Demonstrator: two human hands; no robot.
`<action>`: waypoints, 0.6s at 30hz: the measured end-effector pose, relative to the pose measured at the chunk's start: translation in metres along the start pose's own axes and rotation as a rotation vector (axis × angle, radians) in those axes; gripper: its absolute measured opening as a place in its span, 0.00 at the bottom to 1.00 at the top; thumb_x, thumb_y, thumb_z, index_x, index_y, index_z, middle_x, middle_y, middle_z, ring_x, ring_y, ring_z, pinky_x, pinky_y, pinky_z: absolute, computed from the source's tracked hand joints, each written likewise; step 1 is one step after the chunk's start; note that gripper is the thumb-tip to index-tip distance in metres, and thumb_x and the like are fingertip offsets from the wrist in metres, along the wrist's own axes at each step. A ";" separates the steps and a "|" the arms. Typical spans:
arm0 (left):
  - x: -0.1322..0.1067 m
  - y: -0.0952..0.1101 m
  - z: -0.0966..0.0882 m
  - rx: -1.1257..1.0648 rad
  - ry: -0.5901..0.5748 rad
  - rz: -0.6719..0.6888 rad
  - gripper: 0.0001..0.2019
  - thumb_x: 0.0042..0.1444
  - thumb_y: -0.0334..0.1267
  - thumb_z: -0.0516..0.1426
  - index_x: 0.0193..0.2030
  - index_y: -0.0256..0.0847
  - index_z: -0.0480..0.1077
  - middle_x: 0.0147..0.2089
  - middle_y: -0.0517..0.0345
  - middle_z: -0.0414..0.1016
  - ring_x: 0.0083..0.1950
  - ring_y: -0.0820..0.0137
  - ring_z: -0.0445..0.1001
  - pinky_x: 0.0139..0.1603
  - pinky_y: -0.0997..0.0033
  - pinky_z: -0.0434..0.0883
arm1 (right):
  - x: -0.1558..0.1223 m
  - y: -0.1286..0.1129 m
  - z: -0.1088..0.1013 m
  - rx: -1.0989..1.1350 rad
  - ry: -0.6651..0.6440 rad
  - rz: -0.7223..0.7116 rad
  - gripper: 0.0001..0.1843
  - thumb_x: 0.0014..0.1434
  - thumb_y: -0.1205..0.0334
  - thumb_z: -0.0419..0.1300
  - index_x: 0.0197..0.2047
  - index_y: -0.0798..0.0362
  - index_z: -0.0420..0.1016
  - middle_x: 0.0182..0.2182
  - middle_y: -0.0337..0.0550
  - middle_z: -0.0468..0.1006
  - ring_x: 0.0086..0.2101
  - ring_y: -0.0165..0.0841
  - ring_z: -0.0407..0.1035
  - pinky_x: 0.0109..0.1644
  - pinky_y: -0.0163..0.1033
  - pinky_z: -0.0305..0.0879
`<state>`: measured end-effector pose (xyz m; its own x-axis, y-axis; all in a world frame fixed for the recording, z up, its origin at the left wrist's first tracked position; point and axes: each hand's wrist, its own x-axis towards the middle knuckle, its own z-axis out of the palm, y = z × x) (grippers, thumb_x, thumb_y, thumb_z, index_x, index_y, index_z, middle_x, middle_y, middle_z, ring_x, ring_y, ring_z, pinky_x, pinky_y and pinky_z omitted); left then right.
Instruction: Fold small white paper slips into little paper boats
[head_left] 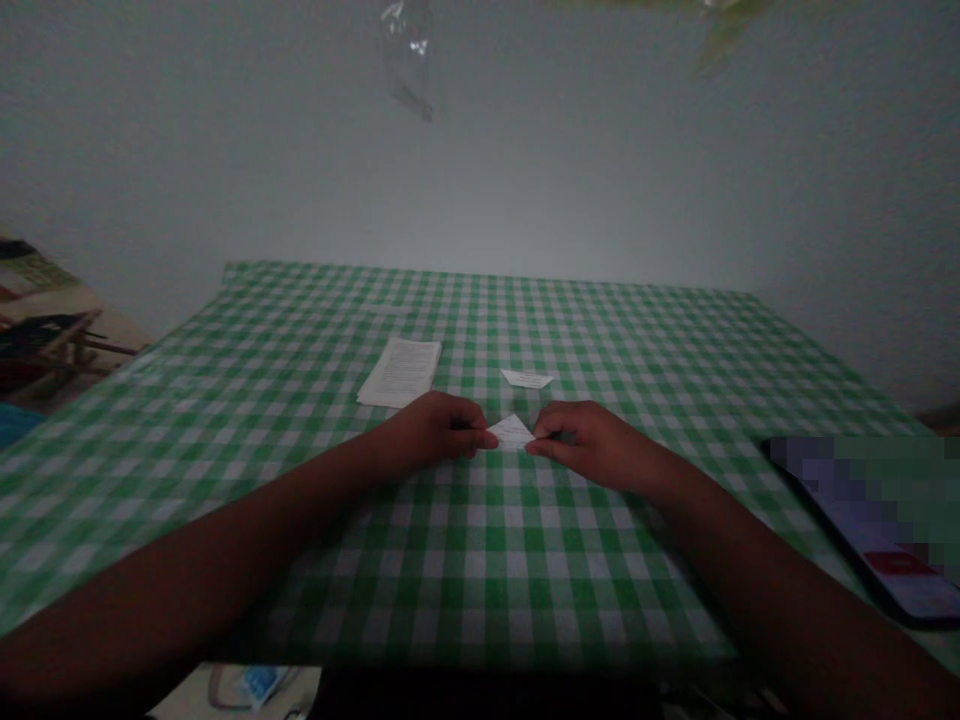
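A small white paper triangle [511,432] lies at the middle of the green gingham tablecloth [480,330], its ends between my two hands. My left hand [439,430] pinches its left corner with the fingertips. My right hand [592,445] grips the right corner from the other side. Just beyond them lies a small folded paper scrap [527,379], touched by neither hand. A stack of printed white sheets [399,372] sits further left, a little beyond my left hand.
A smartphone [874,530] with a blurred screen lies on the cloth at the right edge. Behind the table stands a pale wall [480,170]. A clear plastic sheet [409,60] hangs at the top. A patterned cloth [52,320] shows at the far left.
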<state>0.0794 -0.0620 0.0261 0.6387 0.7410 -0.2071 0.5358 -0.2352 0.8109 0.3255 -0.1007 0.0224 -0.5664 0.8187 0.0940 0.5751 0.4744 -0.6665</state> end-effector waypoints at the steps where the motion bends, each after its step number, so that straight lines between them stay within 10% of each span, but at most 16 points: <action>1: 0.000 0.000 0.000 -0.030 -0.012 -0.005 0.17 0.54 0.51 0.61 0.27 0.38 0.72 0.23 0.63 0.68 0.25 0.75 0.63 0.27 0.73 0.59 | 0.000 0.001 0.000 0.029 -0.003 0.001 0.08 0.62 0.62 0.61 0.30 0.52 0.74 0.29 0.39 0.75 0.32 0.31 0.67 0.38 0.38 0.61; 18: -0.002 0.003 -0.002 -0.131 -0.080 -0.028 0.13 0.51 0.46 0.65 0.28 0.37 0.75 0.24 0.61 0.73 0.26 0.75 0.68 0.28 0.74 0.63 | 0.000 0.008 0.003 0.269 -0.026 0.152 0.09 0.55 0.56 0.67 0.28 0.52 0.77 0.25 0.36 0.74 0.27 0.28 0.66 0.31 0.35 0.60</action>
<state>0.0790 -0.0632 0.0297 0.6694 0.6923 -0.2694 0.4809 -0.1273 0.8675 0.3280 -0.0980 0.0145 -0.5029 0.8635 -0.0382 0.4793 0.2418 -0.8437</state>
